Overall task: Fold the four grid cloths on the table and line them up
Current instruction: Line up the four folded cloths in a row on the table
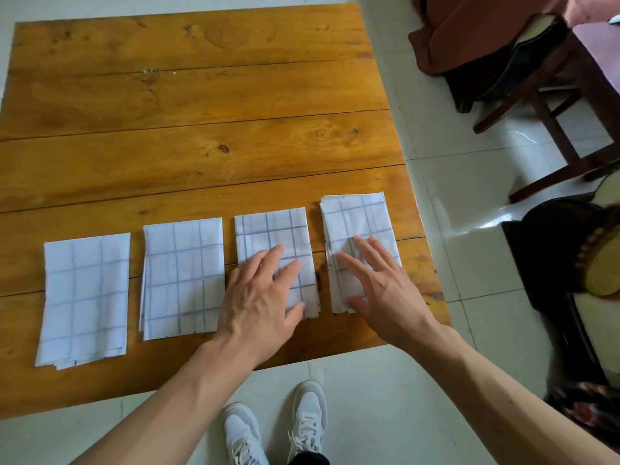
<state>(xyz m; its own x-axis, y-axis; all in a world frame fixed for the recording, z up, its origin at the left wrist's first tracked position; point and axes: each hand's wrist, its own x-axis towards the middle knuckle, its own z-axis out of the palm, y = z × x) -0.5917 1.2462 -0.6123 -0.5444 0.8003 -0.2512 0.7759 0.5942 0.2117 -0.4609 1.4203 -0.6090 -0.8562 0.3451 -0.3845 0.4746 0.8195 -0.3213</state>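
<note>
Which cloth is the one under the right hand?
Look at the wooden table and the row of four folded grid cloths along its near edge. It is the cloth nearest the table's right edge, under the flat right hand, and it sits farther back than the rest.

Looks like a room in somebody's home, probably a living or dining area. There's a plain wooden plank table [201, 95] with visible knots and seams, standing on glossy pale floor tiles [469, 213] that catch the light. Off to the right are dark wooden chairs [536, 105] with cushioned seats, one with a reddish-brown cloth [469, 31] draped over it. Near the bottom edge you can see the person's own white sneakers [275, 427] on the tiles. Nothing shop- or lab-like about it.
</note>
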